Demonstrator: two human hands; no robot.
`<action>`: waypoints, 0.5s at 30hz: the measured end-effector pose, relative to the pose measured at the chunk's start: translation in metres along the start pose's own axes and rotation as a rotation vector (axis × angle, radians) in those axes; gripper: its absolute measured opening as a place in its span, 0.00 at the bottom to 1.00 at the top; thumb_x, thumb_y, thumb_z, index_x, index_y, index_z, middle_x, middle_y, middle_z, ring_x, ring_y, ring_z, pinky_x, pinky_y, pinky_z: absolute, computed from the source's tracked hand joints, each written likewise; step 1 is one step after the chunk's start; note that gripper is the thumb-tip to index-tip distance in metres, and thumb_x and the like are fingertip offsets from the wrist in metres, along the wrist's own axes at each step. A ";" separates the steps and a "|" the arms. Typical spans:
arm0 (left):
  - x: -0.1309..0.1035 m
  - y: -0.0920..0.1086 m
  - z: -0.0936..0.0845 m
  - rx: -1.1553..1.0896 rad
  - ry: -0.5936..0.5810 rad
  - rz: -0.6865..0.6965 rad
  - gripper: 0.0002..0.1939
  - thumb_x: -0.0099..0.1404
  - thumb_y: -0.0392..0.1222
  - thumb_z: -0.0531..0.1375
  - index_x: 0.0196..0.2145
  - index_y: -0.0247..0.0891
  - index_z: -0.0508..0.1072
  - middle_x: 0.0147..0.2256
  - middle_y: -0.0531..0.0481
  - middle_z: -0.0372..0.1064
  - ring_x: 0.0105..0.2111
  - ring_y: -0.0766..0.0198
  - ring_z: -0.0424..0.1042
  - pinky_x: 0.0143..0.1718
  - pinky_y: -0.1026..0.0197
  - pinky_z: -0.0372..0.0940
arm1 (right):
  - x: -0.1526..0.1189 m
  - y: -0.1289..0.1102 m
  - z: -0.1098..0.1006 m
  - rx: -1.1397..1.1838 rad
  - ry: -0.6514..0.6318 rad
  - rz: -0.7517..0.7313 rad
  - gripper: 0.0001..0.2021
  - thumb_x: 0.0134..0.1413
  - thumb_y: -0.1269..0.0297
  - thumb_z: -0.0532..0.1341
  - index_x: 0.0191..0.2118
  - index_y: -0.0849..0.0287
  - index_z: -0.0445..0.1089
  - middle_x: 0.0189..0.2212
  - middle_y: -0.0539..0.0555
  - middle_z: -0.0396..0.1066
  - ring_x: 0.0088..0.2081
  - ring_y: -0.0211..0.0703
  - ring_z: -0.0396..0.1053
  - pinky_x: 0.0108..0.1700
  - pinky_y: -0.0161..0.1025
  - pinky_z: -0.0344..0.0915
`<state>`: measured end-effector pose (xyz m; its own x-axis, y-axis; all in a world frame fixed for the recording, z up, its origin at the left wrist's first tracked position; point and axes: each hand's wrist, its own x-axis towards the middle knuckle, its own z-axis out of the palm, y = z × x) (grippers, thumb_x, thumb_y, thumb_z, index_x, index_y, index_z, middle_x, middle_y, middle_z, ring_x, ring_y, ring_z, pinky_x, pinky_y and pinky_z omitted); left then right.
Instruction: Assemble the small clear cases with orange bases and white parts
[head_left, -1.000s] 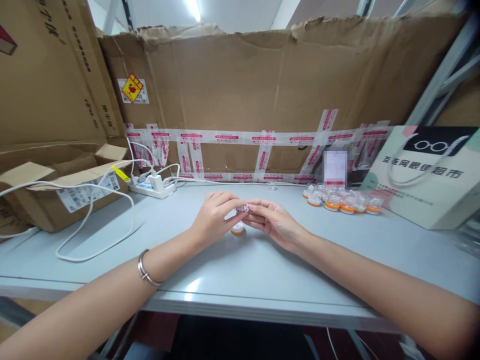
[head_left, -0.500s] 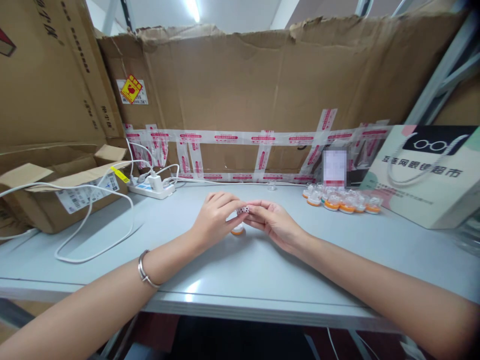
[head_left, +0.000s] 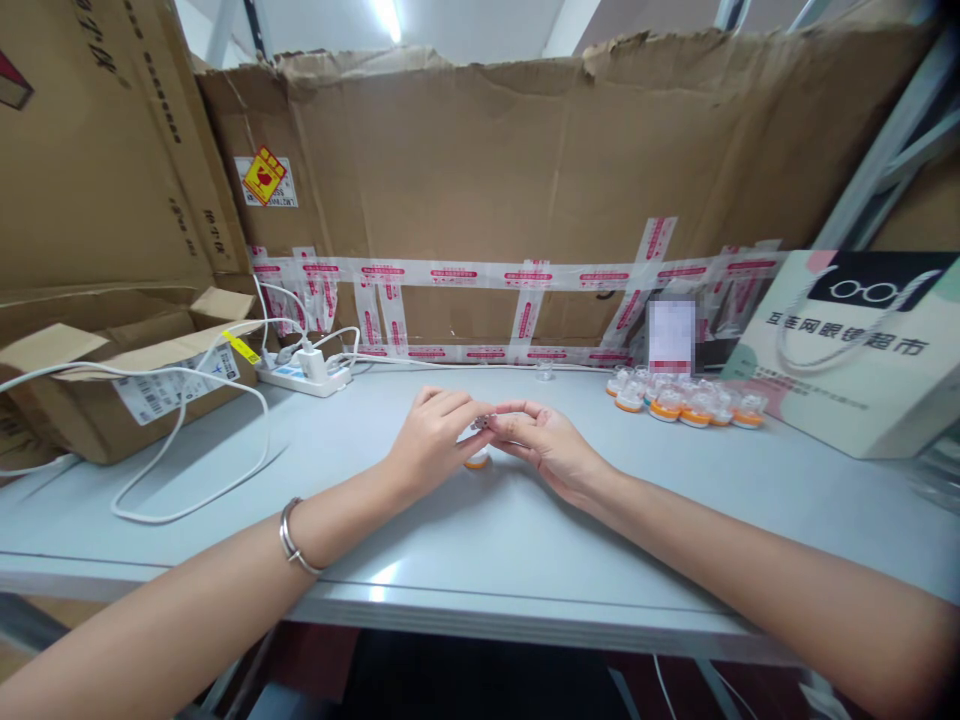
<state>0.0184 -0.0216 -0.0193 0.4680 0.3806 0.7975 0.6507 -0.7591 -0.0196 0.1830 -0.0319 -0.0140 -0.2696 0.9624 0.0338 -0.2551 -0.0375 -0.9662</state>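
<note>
At the middle of the table, my left hand [head_left: 436, 432] and my right hand [head_left: 553, 444] meet fingertip to fingertip. Both are closed in a pinch around one small spotted piece [head_left: 480, 423], pale with dark dots; fingers cover much of it, and its kind cannot be made out. Just beneath my fingers, a small white item with an orange base [head_left: 477, 460] sits on the table, its upper part hidden by my left hand. A silver bangle [head_left: 291, 537] circles my left wrist.
Several clear-topped items with orange bases [head_left: 694, 408] cluster at right, near a paper bag [head_left: 847, 400]. A small clear piece [head_left: 544, 372] lies at the back. Left are a power strip [head_left: 319, 383], a looping white cable [head_left: 264, 430] and an open carton [head_left: 82, 420]. Cardboard [head_left: 450, 170] walls the back.
The small spotted piece has turned slightly between my fingers and shows a darker side. My hands have stayed in nearly the same place.
</note>
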 end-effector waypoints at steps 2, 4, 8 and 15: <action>0.000 0.000 0.001 -0.009 0.007 -0.001 0.06 0.61 0.41 0.56 0.35 0.39 0.70 0.26 0.55 0.68 0.29 0.69 0.67 0.36 0.62 0.53 | 0.000 0.001 0.001 -0.009 0.008 -0.015 0.15 0.36 0.64 0.68 0.33 0.60 0.66 0.26 0.49 0.73 0.32 0.36 0.71 0.44 0.40 0.64; -0.001 0.000 0.001 -0.016 0.012 -0.006 0.06 0.61 0.42 0.56 0.35 0.39 0.70 0.26 0.55 0.68 0.29 0.69 0.67 0.36 0.63 0.53 | 0.001 0.002 0.001 -0.028 0.008 -0.038 0.16 0.36 0.63 0.68 0.33 0.60 0.65 0.25 0.50 0.73 0.32 0.37 0.71 0.44 0.40 0.63; 0.000 0.001 0.001 -0.023 -0.001 -0.009 0.07 0.61 0.43 0.56 0.34 0.39 0.70 0.25 0.55 0.68 0.29 0.69 0.67 0.36 0.63 0.53 | 0.001 0.003 0.001 -0.075 0.010 -0.083 0.15 0.36 0.61 0.67 0.31 0.60 0.64 0.25 0.49 0.72 0.31 0.37 0.70 0.43 0.40 0.63; 0.000 0.001 -0.001 -0.057 -0.080 -0.058 0.06 0.60 0.42 0.58 0.35 0.39 0.70 0.27 0.54 0.70 0.30 0.67 0.69 0.36 0.62 0.54 | 0.002 0.003 0.002 -0.153 0.001 -0.083 0.17 0.38 0.61 0.67 0.35 0.58 0.62 0.26 0.49 0.73 0.31 0.36 0.70 0.42 0.38 0.62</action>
<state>0.0185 -0.0233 -0.0183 0.4785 0.4640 0.7455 0.6439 -0.7626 0.0614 0.1801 -0.0302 -0.0161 -0.2524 0.9607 0.1152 -0.1320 0.0837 -0.9877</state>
